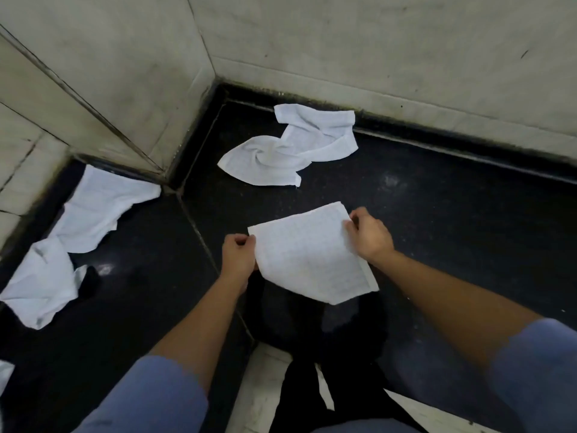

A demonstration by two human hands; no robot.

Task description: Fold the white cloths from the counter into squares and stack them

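Left hand [239, 256] and right hand [370, 235] each pinch an upper corner of the held cloth [312, 260], fingers curled onto the fabric, so that it hangs tilted over the near edge of the black counter [437, 214]. Farthest left, a crumpled cloth [78, 232] sprawls along the counter's left edge against the wall [343, 42], not yet folded. If the left hand swings wide during a fold, it could drag that heap farther out of shape. At the left hand the pinch looks shallow, so a quick shake could pull the corner free and let the sheet collapse. The held cloth's lower hem dangles near the counter's near edge. If it is laid down from here without being moved inward, part of it would likely slide off toward the floor. Behind it, near the far corner, a twisted cloth [290, 151] lies well apart and poses little risk. At the right hand the corner sits higher than the left one, and folding from uneven corners would probably give a skewed shape rather than a square. No finished stack is visible.
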